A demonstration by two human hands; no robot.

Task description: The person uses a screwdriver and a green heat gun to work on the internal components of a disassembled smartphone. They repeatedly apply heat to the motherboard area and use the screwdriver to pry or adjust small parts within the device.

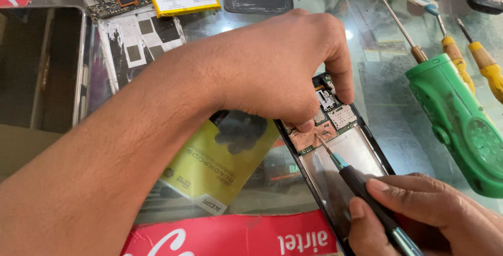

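Phone chassis, opened and stripped of its back, lay on the glass tabletop just left of the green torch-like tool. Its circuit board sat in the upper end of the frame, partly under copper-coloured foil. The left hand arched over that end of the chassis, thumb and forefinger pressed down on the board to steady it. The right hand, at the lower end of the chassis, was closed in a pen grip round a black-handled precision screwdriver, whose thin tip met the board just beside the left thumb.

To do this well, I judged the driver should stand straight in the screw head, with light downward pressure and slow turns, while the left fingers kept the board from shifting.

The screw itself was too small to make out, and the left hand hid much of the board's upper part. The chassis's lower end and the driver's handle ran off the picture's bottom edge. Yellow-handled screwdrivers lay above the green tool, their handles cut off at the right.
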